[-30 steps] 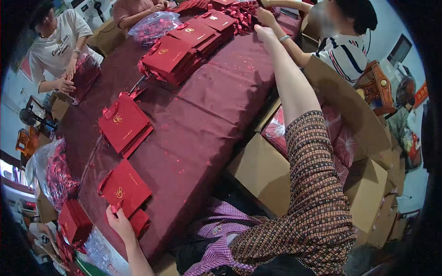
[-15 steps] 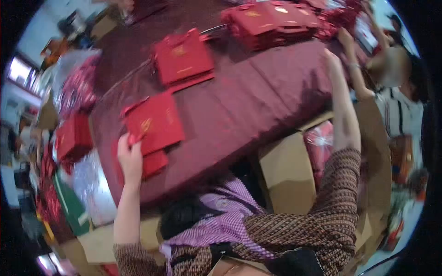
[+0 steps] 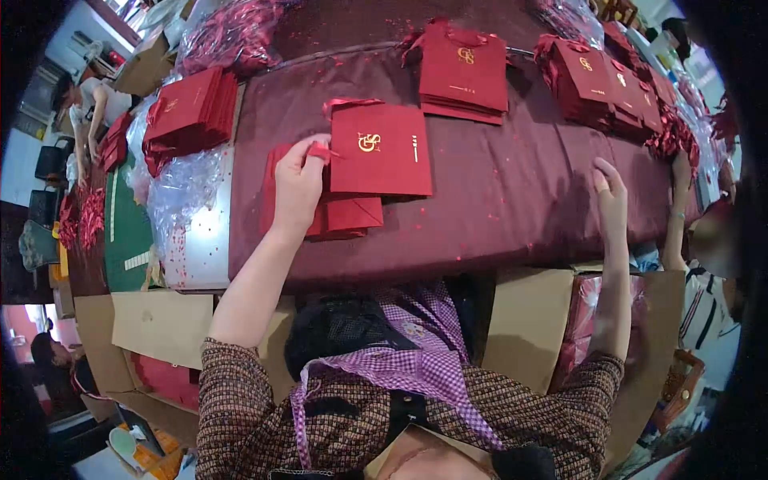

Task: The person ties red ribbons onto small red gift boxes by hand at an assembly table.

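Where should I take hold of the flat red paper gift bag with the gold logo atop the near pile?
The flat red paper gift bag lies flat on other folded red bags, so its face offers no grip. Probably best to pinch its exposed left edge, coming in from the left, low along the pile; the left hand pinches it there now.

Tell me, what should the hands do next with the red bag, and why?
Probably move the right hand over to the bag's far edge, so both hands can lift it. The left hand pinches the bag's handle at one corner, the bag lies flat on a small pile, and the right hand rests open on the cloth, apart from it.
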Action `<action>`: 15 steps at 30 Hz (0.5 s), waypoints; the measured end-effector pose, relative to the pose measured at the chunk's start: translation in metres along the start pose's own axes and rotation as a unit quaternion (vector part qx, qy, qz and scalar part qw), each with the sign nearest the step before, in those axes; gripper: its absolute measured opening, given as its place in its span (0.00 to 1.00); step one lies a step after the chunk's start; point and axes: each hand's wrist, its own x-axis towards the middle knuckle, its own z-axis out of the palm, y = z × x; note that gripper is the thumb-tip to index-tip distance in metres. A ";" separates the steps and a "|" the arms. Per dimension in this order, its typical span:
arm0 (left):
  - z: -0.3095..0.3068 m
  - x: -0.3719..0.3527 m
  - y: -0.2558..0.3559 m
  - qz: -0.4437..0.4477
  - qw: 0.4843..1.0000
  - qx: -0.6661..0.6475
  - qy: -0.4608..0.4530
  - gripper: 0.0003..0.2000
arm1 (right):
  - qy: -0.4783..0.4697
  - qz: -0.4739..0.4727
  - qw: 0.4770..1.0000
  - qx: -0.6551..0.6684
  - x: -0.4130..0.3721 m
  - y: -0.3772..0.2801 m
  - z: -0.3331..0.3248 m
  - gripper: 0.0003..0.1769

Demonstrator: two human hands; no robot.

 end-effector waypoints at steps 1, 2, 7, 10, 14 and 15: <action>0.000 0.002 0.006 0.008 0.999 -0.039 -0.003 0.11 | -0.020 -0.026 0.999 -0.002 -0.003 -0.009 0.008 0.15; 0.000 0.004 0.013 0.018 0.997 -0.078 -0.007 0.12 | -0.037 -0.053 0.998 -0.003 -0.007 -0.020 0.017 0.15; -0.023 0.017 0.039 -0.139 0.969 -0.199 0.035 0.21 | -0.151 -0.111 0.982 -0.010 -0.041 -0.080 0.061 0.14; -0.040 0.018 0.034 -0.049 0.987 -0.120 0.094 0.19 | -0.198 -0.185 0.962 -0.036 -0.059 -0.112 0.062 0.15; -0.024 -0.006 0.067 0.223 0.946 0.232 0.032 0.13 | -0.201 -0.197 0.956 -0.080 -0.075 -0.121 0.041 0.19; -0.017 -0.012 0.072 0.246 0.933 0.261 0.002 0.13 | -0.196 -0.197 0.957 -0.084 -0.075 -0.116 0.037 0.19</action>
